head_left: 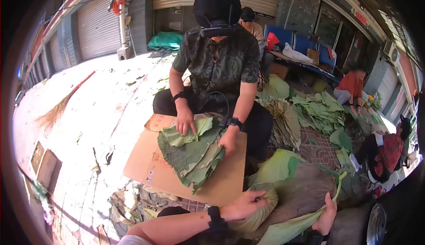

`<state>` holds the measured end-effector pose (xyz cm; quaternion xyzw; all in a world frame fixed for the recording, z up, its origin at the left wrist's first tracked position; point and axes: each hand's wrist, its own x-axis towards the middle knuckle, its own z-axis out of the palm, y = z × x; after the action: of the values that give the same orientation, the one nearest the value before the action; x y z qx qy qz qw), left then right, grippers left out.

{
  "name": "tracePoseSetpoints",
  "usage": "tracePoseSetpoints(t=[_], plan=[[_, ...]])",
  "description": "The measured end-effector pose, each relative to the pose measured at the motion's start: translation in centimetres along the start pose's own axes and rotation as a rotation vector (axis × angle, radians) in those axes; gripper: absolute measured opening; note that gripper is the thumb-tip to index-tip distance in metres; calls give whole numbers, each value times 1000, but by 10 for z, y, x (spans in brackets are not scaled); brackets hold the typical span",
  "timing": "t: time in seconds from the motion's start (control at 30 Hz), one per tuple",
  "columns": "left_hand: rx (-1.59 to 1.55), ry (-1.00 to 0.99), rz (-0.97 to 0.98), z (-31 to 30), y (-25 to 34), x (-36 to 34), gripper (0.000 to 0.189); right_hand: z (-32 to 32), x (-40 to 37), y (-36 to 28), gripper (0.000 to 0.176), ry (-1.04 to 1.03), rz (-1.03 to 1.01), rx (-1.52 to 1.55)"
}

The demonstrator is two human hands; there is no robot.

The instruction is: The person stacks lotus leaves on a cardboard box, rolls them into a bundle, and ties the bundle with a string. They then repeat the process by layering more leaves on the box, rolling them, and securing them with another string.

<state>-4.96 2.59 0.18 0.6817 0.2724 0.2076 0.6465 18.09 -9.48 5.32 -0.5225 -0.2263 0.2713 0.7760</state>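
At the bottom of the head view, my left hand [249, 204], with a black band on the wrist, has its fingers curled on a folded pale-green leaf [254, 216]. My right hand [326, 214] grips the right edge of a large lotus leaf [305, 185], thumb up along its rim. This leaf is brownish in the middle and light green at its borders. Across from me, a seated person presses both hands on a stack of green lotus leaves [190, 156] lying on a flattened cardboard sheet [141, 165].
Piles of leaves [316, 112] and dried leaves [283, 123] lie to the right on patterned paving. Scraps [133, 203] lie near the cardboard's front edge. A broom [66, 103] rests at left. Other people sit behind and at right, near blue chairs [281, 37].
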Motion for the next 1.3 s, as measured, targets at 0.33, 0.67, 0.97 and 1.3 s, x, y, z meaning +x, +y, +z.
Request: tracePoseSetpoints(t=[0.33,0.67,0.97,1.3], plan=[[94,-28,88,3,-14,3,54,-29,18,21,49,-32,43,-157],[103,-27,57,-4,-3,-2,56,-13,14,20,50,-44,61,-58],[62,-36,43,-1,-8,2,55,-12,12,16,48,-46,64,-62],[114,-36,32,-3,4,-3,46,-9,9,13,47,-75,43,-20]])
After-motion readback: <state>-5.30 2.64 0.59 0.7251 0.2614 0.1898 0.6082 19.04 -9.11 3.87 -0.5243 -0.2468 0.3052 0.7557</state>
